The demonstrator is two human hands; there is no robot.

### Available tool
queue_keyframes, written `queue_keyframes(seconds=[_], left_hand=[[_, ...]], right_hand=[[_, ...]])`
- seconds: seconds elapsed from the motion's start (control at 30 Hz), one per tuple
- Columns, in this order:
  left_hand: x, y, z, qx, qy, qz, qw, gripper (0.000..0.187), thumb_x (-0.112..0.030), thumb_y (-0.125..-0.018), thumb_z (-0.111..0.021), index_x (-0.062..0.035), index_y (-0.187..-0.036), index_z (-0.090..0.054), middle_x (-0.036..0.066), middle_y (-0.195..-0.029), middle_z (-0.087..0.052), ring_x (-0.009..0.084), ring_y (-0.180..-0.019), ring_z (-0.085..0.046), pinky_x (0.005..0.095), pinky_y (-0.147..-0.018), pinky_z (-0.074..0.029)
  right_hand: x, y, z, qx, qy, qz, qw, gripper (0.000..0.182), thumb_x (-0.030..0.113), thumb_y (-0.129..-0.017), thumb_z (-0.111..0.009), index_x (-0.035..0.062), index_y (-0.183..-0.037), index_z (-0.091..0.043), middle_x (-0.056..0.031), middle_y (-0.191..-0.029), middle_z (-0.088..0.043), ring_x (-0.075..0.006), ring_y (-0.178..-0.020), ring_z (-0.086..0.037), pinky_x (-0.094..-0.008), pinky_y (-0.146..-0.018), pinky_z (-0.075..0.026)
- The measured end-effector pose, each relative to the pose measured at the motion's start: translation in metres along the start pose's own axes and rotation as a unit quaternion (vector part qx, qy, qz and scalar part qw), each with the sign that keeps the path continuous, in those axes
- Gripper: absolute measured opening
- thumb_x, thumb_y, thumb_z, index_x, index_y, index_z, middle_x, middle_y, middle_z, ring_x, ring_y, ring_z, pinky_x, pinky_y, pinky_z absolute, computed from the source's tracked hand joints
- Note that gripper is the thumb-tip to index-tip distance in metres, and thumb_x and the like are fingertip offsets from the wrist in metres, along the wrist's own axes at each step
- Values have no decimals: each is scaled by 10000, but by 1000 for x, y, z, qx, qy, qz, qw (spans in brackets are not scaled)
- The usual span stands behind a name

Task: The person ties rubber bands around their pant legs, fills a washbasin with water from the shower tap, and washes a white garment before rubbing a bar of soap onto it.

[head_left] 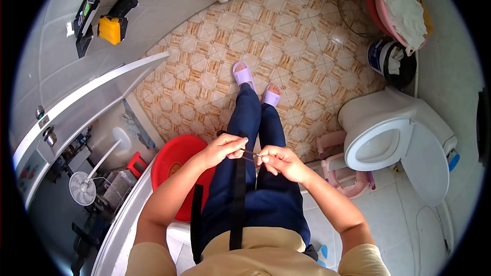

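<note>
A thin dark loop that looks like a hair tie [249, 152] is stretched between my two hands, above my thighs. My left hand [225, 149] pinches one end of it between closed fingers. At the other end, my right hand [280, 162] grips it with thumb and forefinger, the remaining fingers curled. Both hands are in front of my dark blue trousers [248, 202]. Two black straps [238, 199] hang down over my lap, one passing just below my left hand.
A red basin [166, 156] stands left of my legs. To the right are a toilet [360, 159] with its lid raised, a pink plastic stool [353, 189] and a black bucket [399, 66]. An open door [92, 92] stands at the left; more basins [373, 7] are stacked at the far right.
</note>
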State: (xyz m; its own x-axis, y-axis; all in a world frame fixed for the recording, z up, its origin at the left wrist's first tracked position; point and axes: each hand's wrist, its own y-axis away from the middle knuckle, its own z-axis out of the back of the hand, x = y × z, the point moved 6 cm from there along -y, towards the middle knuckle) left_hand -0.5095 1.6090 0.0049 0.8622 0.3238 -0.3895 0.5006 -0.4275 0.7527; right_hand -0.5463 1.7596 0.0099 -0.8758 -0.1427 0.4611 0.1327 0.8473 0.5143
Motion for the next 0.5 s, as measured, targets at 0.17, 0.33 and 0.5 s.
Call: queue_keyframes(seconds=[0.17,0.33,0.5], left_hand=[[5,23,10,-50,-67,8,996,429,-310,-978,-388,-58,-637,-452,-27,-600,-407,67,-554,-348,224,-526,-299],[-5,51,-1,-61,-82,-11,995,473,-322,-988,-346,-43,-616,-433,-3,-597,-415,87,-569,-365,239,-550,-312],[-6,73,-7,-78,-114,36,990,490,-350,-991,-317,-35,-636,-438,13,-602,-431,110,-602,-411,250,-607,-359]], right_hand=[[19,3,-12,46,-126,71,989,224,150,-931,-474,-25,-850,-586,-93,-802,-603,-162,-756,-583,-283,-704,-449],[20,8,-17,86,-78,44,992,185,123,-892,-503,-33,-850,-591,-37,-723,-566,-84,-595,-442,-230,-618,-387],[16,8,-34,93,58,114,987,167,159,-912,-510,17,-909,-598,-6,-746,-589,-102,-689,-544,-283,-621,-428]])
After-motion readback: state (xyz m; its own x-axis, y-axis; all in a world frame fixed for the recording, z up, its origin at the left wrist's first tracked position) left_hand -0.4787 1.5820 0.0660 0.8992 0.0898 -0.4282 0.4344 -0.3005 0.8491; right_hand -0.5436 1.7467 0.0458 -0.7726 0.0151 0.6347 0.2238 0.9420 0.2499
